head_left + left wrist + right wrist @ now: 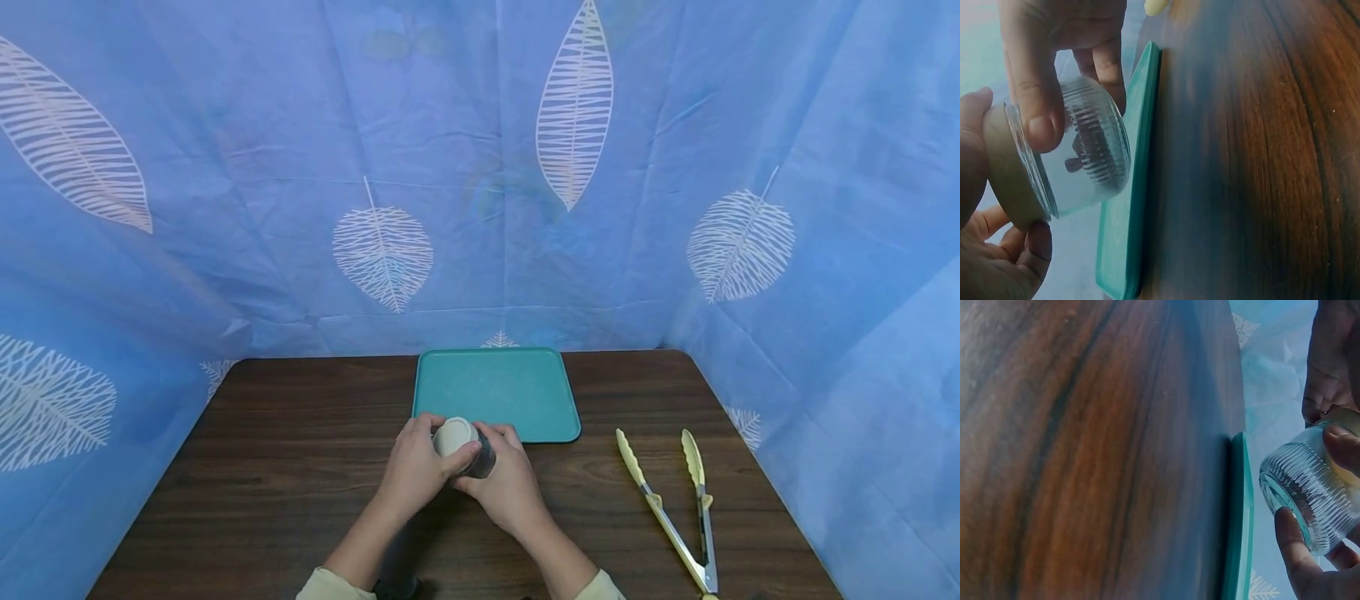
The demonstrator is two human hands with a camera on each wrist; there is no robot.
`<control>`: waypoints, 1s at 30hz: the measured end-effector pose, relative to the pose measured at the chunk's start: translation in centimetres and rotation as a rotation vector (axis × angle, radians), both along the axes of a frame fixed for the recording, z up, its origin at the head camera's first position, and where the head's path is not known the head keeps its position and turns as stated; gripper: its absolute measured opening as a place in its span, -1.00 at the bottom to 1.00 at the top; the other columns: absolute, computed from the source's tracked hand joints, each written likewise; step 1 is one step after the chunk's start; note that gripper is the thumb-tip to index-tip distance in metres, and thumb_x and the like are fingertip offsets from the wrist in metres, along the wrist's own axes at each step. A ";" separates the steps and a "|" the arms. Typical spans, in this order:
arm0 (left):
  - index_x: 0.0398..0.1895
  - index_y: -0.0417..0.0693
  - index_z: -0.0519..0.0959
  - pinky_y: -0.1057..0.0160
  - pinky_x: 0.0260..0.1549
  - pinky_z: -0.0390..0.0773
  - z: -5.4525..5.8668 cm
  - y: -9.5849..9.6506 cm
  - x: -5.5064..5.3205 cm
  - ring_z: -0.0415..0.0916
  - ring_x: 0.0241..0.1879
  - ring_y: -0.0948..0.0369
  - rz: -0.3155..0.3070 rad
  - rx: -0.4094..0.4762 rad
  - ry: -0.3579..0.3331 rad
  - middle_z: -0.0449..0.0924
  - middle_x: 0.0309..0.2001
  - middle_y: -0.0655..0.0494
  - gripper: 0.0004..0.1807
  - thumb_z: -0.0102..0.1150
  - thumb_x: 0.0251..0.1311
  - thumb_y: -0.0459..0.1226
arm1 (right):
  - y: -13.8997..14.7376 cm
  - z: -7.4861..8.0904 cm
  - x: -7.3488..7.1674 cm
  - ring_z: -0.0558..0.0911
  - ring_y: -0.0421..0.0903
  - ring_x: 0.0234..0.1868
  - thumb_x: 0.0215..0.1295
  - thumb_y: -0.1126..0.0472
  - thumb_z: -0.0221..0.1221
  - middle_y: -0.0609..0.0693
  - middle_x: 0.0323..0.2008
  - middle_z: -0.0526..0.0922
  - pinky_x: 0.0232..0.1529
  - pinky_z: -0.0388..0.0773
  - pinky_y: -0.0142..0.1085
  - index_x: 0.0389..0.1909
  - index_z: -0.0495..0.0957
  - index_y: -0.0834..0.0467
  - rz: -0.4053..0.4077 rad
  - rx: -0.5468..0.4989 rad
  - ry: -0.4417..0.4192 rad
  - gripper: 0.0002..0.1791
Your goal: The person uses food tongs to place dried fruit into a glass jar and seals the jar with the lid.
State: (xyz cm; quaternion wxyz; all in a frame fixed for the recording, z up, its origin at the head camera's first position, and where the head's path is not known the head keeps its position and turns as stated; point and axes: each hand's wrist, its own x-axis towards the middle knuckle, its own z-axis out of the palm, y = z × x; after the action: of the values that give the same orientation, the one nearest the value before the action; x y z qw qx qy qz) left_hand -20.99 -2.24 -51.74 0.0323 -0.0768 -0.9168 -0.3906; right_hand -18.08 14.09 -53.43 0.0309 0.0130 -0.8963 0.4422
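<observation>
Both hands hold one small ribbed glass jar [1094,150] with a cream-coloured lid [455,434], raised above the table at its middle. My left hand [415,468] grips the lid, its thumb at the front edge. Around the glass body curl the fingers of my right hand [512,486]; the right wrist view shows a fingertip at the jar's base. The jar is tilted, and the lid sits on its mouth. Dark shapes show through the glass in the left wrist view. Part of the jar's body is hidden behind the hands.
A teal rectangular tray [495,392] lies at the back of the dark wooden table [300,467], just beyond the hands. To the right, spread tongs [678,542] with pale yellow tips lie on the wood. A blue leaf-patterned cloth [465,250] hangs behind the table.
</observation>
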 end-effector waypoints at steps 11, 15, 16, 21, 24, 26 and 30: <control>0.46 -0.03 0.55 0.15 -0.15 0.67 0.3 -2.0 -0.9 0.63 0.09 0.07 -0.231 0.075 -0.016 0.62 0.37 -0.05 -0.20 0.59 0.23 0.08 | 1.2 0.9 -0.8 0.59 0.17 0.36 0.08 0.01 0.69 0.12 0.35 0.51 0.36 0.62 0.19 0.52 0.50 0.14 0.111 -0.055 -0.013 -0.02; 0.52 0.07 0.51 0.17 -0.07 0.69 0.6 -3.1 -1.5 0.62 0.14 0.09 -0.376 0.083 -0.019 0.56 0.45 0.02 -0.18 0.62 0.22 0.02 | 1.8 0.9 -1.1 0.57 0.17 0.38 0.08 0.02 0.70 0.10 0.38 0.50 0.36 0.60 0.18 0.55 0.46 0.16 0.161 -0.097 -0.047 0.02; 0.53 0.10 0.50 0.18 -0.04 0.68 0.6 -3.3 -1.6 0.61 0.17 0.09 -0.406 0.090 -0.027 0.55 0.47 0.04 -0.17 0.62 0.22 0.01 | 1.9 0.9 -1.1 0.56 0.17 0.38 0.07 0.03 0.70 0.09 0.39 0.50 0.36 0.60 0.17 0.56 0.45 0.17 0.172 -0.108 -0.057 0.03; 0.61 0.15 0.43 0.09 0.13 0.68 0.8 -4.5 -2.0 0.55 0.37 -0.03 -0.542 0.116 -0.065 0.45 0.58 0.05 -0.13 0.60 0.26 -0.06 | 2.2 0.9 -1.3 0.60 0.13 0.31 0.05 0.04 0.71 0.06 0.42 0.48 0.29 0.64 0.13 0.58 0.42 0.18 0.212 -0.157 -0.114 0.07; 0.64 0.18 0.38 -0.03 0.22 0.66 0.9 -4.8 -2.0 0.48 0.48 -0.08 -0.590 0.125 -0.078 0.39 0.62 0.04 -0.11 0.59 0.27 -0.13 | 2.3 0.8 -1.3 0.62 0.12 0.27 0.06 0.06 0.70 0.05 0.44 0.47 0.24 0.67 0.08 0.60 0.39 0.18 0.220 -0.186 -0.149 0.09; 0.66 0.21 0.35 -0.07 0.22 0.65 0.8 -4.7 -1.9 0.46 0.49 -0.09 -0.560 0.141 -0.096 0.35 0.64 0.02 -0.08 0.59 0.27 -0.10 | 2.4 0.8 -1.2 0.62 0.09 0.26 0.10 0.06 0.68 0.05 0.45 0.46 0.20 0.68 0.03 0.61 0.38 0.16 0.214 -0.208 -0.166 0.07; 0.68 0.14 0.29 -0.04 0.05 0.67 0.6 -3.6 -1.5 0.53 0.33 -0.05 -0.393 0.151 -0.137 0.32 0.62 -0.06 -0.01 0.56 0.27 0.09 | 2.2 0.6 -1.2 0.66 0.03 0.17 0.15 0.07 0.66 0.10 0.43 0.45 0.11 0.71 -0.10 0.61 0.38 0.13 0.192 -0.243 -0.160 0.03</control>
State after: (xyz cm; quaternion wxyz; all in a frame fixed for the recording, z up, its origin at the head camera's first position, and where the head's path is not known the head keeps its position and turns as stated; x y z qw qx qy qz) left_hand -22.50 -5.79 -51.18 -0.1013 -0.2246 -0.8525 -0.4611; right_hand -19.30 16.26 -52.79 -0.0815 0.0595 -0.8305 0.5477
